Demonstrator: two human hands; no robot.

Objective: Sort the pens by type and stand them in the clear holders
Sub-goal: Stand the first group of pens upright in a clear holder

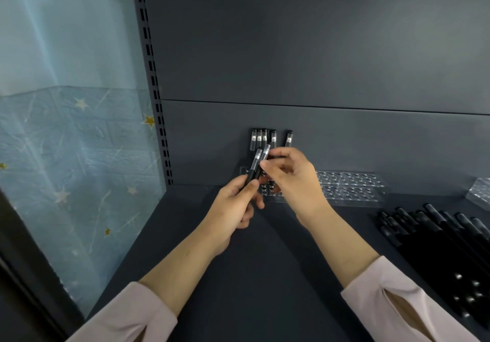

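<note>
From my station I see the left hand (pixel 233 206) curled around the lower barrels of two pens (pixel 255 166), black with clear caps. It holds them tilted, caps upward, above the left end of the clear holder (pixel 350 188). The right hand (pixel 291 180) pinches one of these pens just below its cap with thumb and forefinger, and its other fingers are loosely bent. The standing pens (pixel 262 138), five of the same look, are upright at the back of the holder: four close together and one a little apart to the right. The loose pile of pens (pixel 437 241) lies on the shelf (pixel 265 275) at the right, well apart from both hands. A second holder (pixel 480 193) shows at the right edge.

The step in hand, as I judge it, is to draw one pen out of the left grip and stand it in a free hole. To do this well, I would loosen the left fingers only slightly, so that the other pen does not slip out too. Then I would turn the drawn pen upright, cap on top like its neighbours, before lowering it. I would come straight from above, so the knuckles do not knock the standing pens. The holder is probably light, and a sideways push could shift it. Which holes under the hands are free, I cannot tell.
</note>
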